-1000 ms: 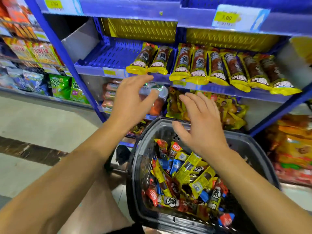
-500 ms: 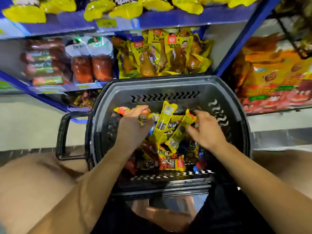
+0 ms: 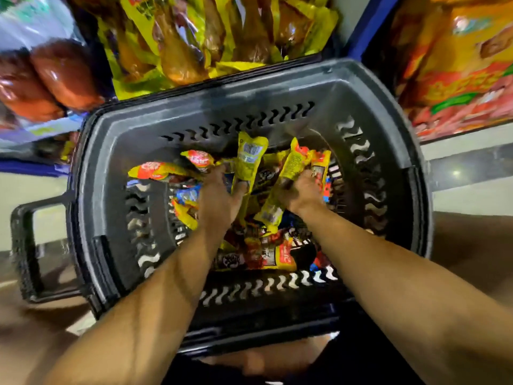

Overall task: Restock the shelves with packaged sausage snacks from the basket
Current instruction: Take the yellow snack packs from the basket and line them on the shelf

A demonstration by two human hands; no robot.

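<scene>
Grey plastic is forming the basket (image 3: pixel 277 87), which is sitting below the camera with its slotted walls rising well above the heap of sausage snacks (image 3: pixel 258 254) lying in its bottom, so there is open room over the packs, while the walls are closing in on every side. Both forearms are reaching down over the near rim. The left hand (image 3: pixel 215 200) is lying near the middle of the heap, its thumb and fingers pinching the lower end of a yellow snack pack (image 3: pixel 249 157) that is standing up toward the far wall, barcode side showing. The right hand (image 3: pixel 304 191) is curling its fingers around a second yellow pack (image 3: pixel 283 187) that is slanting from the far right toward the middle, with a red-topped pack just beside it. Printing on the wrappers is too blurred to read; a black-and-white round emblem is showing on packs near the basket's near wall. A black handle (image 3: pixel 26 245) is sticking out from the basket's left side. Beyond the far rim, yellow drumstick packets (image 3: pixel 177 48) are hanging on the shelf just beside the basket, with glossy red-brown packs (image 3: pixel 55 76) to the left and orange bags (image 3: pixel 458 65) to the right.
</scene>
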